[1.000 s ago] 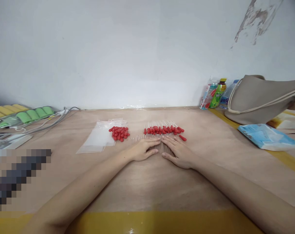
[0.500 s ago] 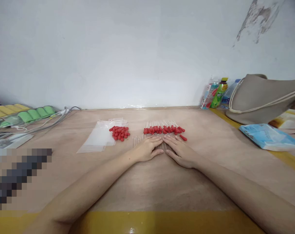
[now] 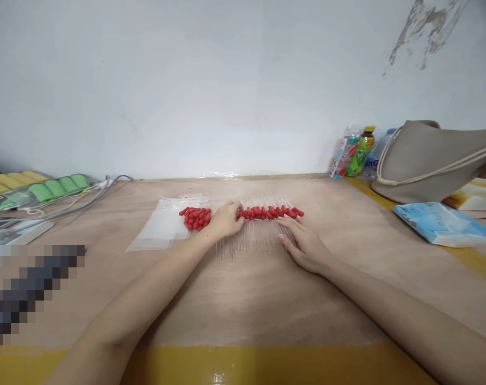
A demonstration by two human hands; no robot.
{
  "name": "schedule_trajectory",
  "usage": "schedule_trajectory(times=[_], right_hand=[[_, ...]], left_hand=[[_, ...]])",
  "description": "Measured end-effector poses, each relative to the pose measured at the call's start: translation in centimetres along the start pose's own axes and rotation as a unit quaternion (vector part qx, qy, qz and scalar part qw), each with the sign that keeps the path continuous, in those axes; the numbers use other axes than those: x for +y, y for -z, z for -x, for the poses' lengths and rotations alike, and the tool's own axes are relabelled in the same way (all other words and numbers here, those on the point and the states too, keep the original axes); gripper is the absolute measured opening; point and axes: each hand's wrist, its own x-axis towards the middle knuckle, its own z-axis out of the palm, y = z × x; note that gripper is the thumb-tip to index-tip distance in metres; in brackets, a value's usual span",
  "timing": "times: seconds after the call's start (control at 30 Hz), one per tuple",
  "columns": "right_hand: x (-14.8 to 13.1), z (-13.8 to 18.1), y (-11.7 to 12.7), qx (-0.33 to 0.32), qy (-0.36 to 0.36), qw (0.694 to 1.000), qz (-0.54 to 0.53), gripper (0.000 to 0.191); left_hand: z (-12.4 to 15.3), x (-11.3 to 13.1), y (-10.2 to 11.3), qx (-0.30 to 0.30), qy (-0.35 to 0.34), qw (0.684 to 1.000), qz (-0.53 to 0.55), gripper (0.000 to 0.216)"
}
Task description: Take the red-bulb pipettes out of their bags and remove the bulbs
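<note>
Left hand (image 3: 226, 219), fingers curled, meets a row of red-capped droppers (image 3: 269, 214) (flat clear bags (image 3: 162, 227) lie left) while right hand (image 3: 303, 246) rests flat, fingers together.

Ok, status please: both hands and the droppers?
Left hand cupped at left end of dropper row, grip unclear. Right hand flat, open, on its glass stems. Loose red bulbs beside left hand.

left hand (image 3: 226, 220) moved up-left, droppers (image 3: 251, 241) uncovered
</note>
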Motion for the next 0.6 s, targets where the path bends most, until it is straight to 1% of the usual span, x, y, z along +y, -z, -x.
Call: schedule_trajectory(times=[0.07,0.17,0.3,0.37,0.43,0.47,0.53,0.6], right_hand=[[0.3,0.1,0.0,0.033,0.003,0.999,-0.003,0.031],[0.7,0.1,-0.2,0.070,-0.002,0.998,-0.007,0.027],[0.9,0.0,-0.4,0.095,0.004,0.995,-0.009,0.024],[0.8,-0.1,-0.3,0.107,0.017,0.994,-0.001,0.026],[0.4,-0.2,-0.2,0.125,0.040,0.991,0.015,0.032],[0.0,-0.2,-0.1,0.133,0.055,0.989,0.026,0.037],[-0.8,-0.3,0.1,0.139,0.091,0.985,0.048,0.049],[-1.7,-0.3,0.2,0.120,0.134,0.981,0.071,0.055]], left_hand=[[0.0,0.1,-0.3,0.005,0.000,1.000,0.004,0.009],[0.2,0.1,-0.3,0.038,0.006,0.999,0.008,0.010],[1.5,-0.2,0.8,0.101,0.021,0.995,0.017,0.010],[2.8,-0.4,1.6,0.139,0.009,0.989,0.048,0.009],[4.4,-0.5,2.3,0.167,-0.037,0.981,0.087,0.009],[5.3,-0.5,2.6,0.167,-0.074,0.978,0.101,0.008],[7.1,-0.3,2.9,0.144,-0.154,0.969,0.127,0.009],[8.7,0.2,2.9,0.111,-0.207,0.961,0.149,0.010]])
